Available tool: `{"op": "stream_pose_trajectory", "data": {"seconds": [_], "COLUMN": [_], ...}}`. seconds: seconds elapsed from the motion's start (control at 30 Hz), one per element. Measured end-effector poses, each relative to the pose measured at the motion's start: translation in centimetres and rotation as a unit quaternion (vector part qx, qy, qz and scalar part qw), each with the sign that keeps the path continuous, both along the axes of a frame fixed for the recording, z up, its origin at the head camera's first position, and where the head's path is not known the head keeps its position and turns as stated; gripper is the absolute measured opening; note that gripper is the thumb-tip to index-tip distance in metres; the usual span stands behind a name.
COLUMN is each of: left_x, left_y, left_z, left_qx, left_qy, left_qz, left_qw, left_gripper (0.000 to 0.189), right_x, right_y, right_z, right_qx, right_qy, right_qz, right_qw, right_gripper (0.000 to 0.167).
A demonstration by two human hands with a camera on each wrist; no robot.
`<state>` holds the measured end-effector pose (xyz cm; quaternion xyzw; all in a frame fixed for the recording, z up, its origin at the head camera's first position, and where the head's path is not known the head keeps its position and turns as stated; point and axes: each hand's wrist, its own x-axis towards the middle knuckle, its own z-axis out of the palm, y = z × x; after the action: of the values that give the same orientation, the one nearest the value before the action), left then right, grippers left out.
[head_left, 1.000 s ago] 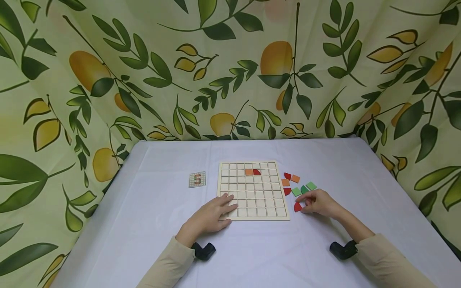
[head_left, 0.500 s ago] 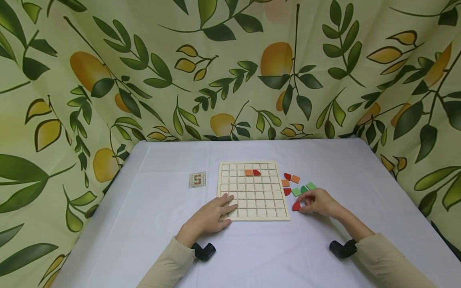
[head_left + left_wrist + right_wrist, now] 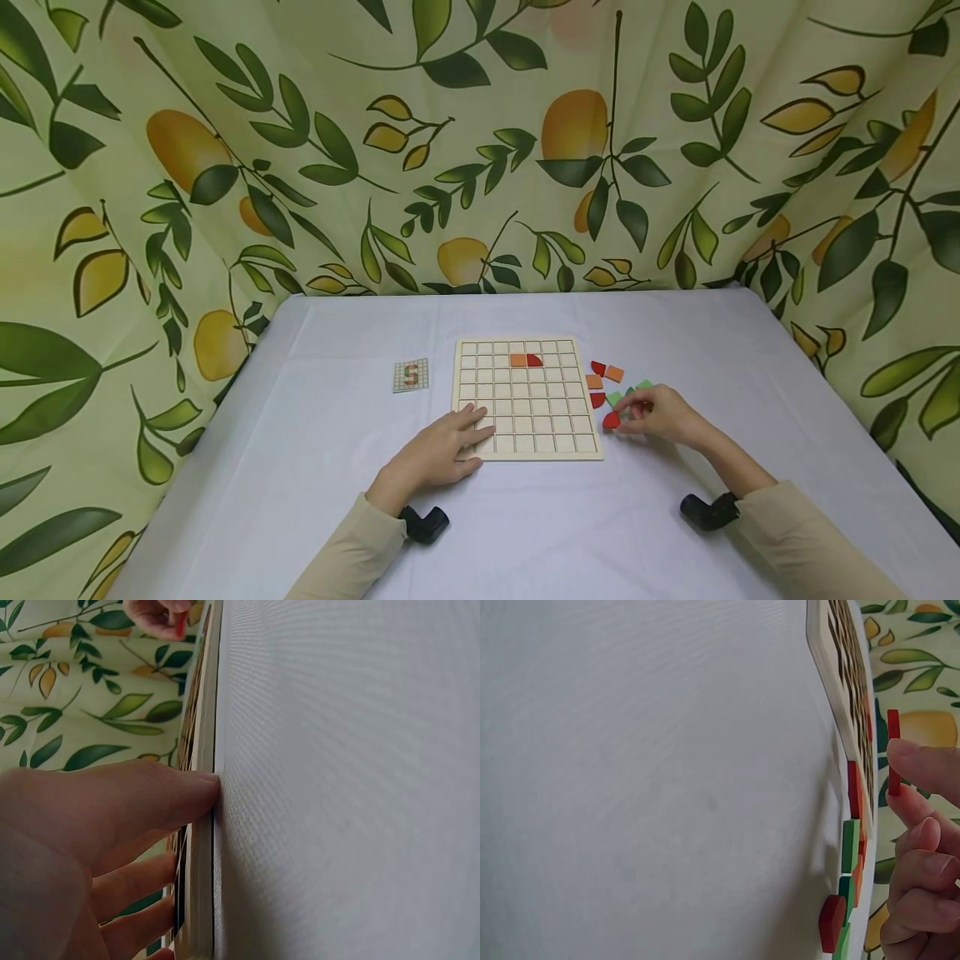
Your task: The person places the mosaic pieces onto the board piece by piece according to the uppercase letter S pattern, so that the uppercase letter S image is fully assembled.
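My right hand point(image 3: 663, 417) pinches a red quarter-circle tile point(image 3: 611, 422) between thumb and finger. In the right wrist view this red tile point(image 3: 894, 724) is held up off the table, edge-on. Flat on the front left corner of the gridded wooden board point(image 3: 525, 421) rests my left hand point(image 3: 438, 446), its fingers spread. The left wrist view has its thumb point(image 3: 172, 791) against the board's front edge point(image 3: 201, 900). Two tiles lie side by side on the grid's upper part, an orange square point(image 3: 518, 360) and a red quarter circle point(image 3: 534, 360).
Right of the board lie several loose tiles: red point(image 3: 597, 367), orange point(image 3: 614, 374) and light green point(image 3: 614, 399). Another red tile point(image 3: 832, 922) lies near the green ones in the right wrist view. A small pattern card point(image 3: 411, 375) sits left of the board on the white cloth point(image 3: 345, 333).
The right hand has drawn the red quarter-circle tile up from the table and slightly left, toward the board. My left hand has stayed in place.
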<state>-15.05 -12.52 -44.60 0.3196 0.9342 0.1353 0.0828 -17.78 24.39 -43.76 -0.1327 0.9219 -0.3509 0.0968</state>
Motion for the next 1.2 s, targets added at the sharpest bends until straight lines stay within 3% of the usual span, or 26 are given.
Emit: {"op": "stream_pose_trajectory", "data": {"seconds": [0.2, 0.63, 1.2], "left_x": [-0.1, -0.1, 0.0], "left_y": [0.0, 0.0, 0.0], "left_z": [-0.2, -0.3, -0.1], "left_qx": [-0.004, 0.008, 0.008], "left_qy": [0.007, 0.021, 0.009], "left_qz": [-0.004, -0.013, -0.010], "left_qw": [1.0000, 0.9997, 0.9999], "left_gripper": [0.050, 0.048, 0.048], "right_x": [-0.3, -1.1, -2.1], "right_y": [-0.2, -1.4, -3.0], "right_z": [0.3, 1.0, 1.5], "right_qx": [-0.001, -0.032, -0.038], "right_qy": [0.011, -0.011, -0.003], "right_qz": [0.005, -0.009, -0.022], "right_qw": [0.9999, 0.9994, 0.9990], "right_gripper": [0.022, 0.025, 0.031]}}
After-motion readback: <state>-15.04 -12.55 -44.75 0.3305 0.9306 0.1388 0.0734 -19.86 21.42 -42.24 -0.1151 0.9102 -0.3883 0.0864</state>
